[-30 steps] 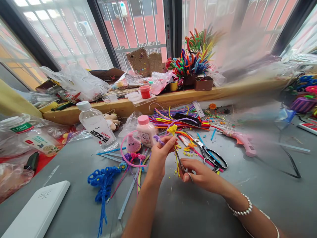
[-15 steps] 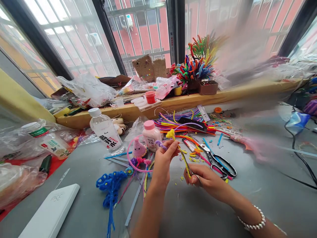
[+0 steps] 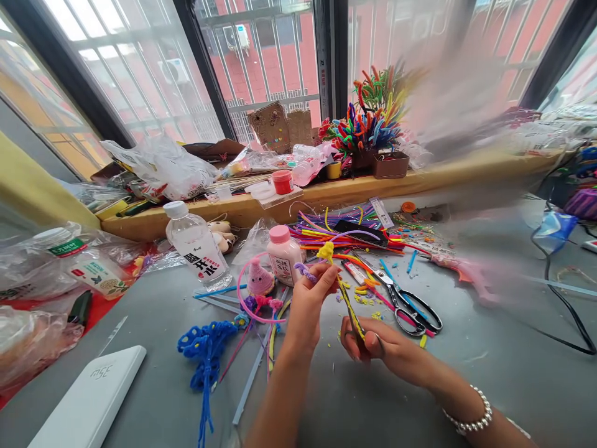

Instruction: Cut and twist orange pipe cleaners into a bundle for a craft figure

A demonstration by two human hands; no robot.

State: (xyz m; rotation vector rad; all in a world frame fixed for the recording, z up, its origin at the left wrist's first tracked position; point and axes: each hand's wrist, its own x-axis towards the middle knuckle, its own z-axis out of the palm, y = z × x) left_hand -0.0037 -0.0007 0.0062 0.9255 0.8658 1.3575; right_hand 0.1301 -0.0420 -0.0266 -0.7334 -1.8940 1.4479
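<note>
Near the middle of the table, my left hand (image 3: 313, 297) pinches a fuzzy yellow piece (image 3: 326, 251), whose lumpy top sticks up above the fingertips. A curled purple piece (image 3: 305, 272) shows beside the left fingers. Lower and to the right, my right hand (image 3: 373, 339) is closed on a slim dark tool (image 3: 351, 311), perhaps scissors or tweezers, that slants up toward the left fingertips. A yellow strand runs along the tool. Yellow scraps (image 3: 364, 298) lie on the table behind the hands.
Black-handled scissors (image 3: 415, 311) lie right of the hands. Behind are a pink-capped bottle (image 3: 283, 255), a water bottle (image 3: 198, 249) and colourful pipe cleaners (image 3: 321, 231). A blue fuzzy item (image 3: 205, 348), a pink doll (image 3: 260, 280) and a white power bank (image 3: 93, 398) are at left.
My right hand has shifted slightly left and down with the tool. The left hand stays nearly in place, and the whole view has slid slightly.
</note>
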